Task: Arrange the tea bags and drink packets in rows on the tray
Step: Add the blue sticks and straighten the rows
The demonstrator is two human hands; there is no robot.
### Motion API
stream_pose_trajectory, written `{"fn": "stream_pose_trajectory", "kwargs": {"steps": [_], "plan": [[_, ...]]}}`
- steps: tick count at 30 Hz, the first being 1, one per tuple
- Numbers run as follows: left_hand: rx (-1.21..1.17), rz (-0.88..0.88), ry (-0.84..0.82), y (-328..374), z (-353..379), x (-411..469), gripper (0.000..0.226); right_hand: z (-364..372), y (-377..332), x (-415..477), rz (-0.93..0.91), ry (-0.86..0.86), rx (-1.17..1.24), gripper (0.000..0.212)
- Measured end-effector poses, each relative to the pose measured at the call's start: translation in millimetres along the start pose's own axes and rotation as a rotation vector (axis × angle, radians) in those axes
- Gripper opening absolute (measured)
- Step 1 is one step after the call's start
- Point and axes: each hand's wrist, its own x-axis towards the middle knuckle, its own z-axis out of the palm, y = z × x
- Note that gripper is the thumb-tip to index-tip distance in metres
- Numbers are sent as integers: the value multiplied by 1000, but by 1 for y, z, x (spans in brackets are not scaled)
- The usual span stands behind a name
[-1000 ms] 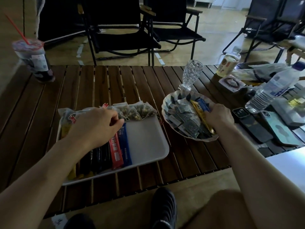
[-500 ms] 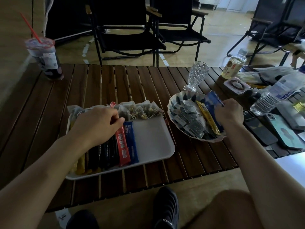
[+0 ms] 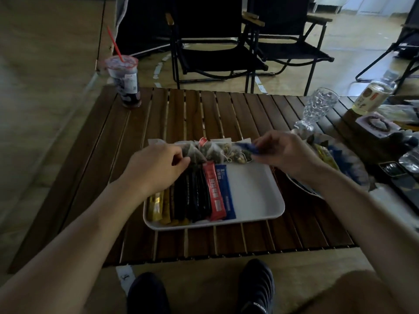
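A white tray (image 3: 256, 200) sits on the slatted wooden table. A row of stick packets lies on its left half: yellow (image 3: 156, 206), black (image 3: 195, 196), red (image 3: 215, 196), blue (image 3: 226, 193). Clear pyramid tea bags (image 3: 217, 150) line its far edge. My left hand (image 3: 156, 166) rests on the tops of the dark packets, fingers curled at a tea bag. My right hand (image 3: 285, 152) pinches a blue packet (image 3: 247, 147) above the tray's far right corner. The patterned bowl (image 3: 353, 168) with more packets lies behind my right arm.
An iced drink cup with a red straw (image 3: 125, 82) stands at the table's far left. A cut-glass goblet (image 3: 317, 107), a bottle (image 3: 371, 96) and other clutter crowd the right. Black folding chairs stand beyond the table. My shoes show below the near edge.
My right hand has lifted a blue packet out of the bowl and carried it left over the tray. My left hand stays on the row of packets.
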Motion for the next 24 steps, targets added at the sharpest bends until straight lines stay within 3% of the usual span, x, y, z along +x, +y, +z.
{"fn": "stream_pose_trajectory", "kwargs": {"steps": [5,10,15,19,24], "plan": [[-6,-25,13,-10,-7,-6,21,28,5,5,-378,-59,-602,13],[-7,-31,37,-12,-7,-5,25,30,6,14,-457,-80,-597,9],[-33,-29,44,-12,-5,-4,25,38,18,4,-233,-253,-402,8],[-28,-27,40,-12,-4,-3,25,40,27,4,-46,-332,-232,29],[-18,-22,46,-12,-3,-3,25,31,31,8,98,-371,-50,18]]}}
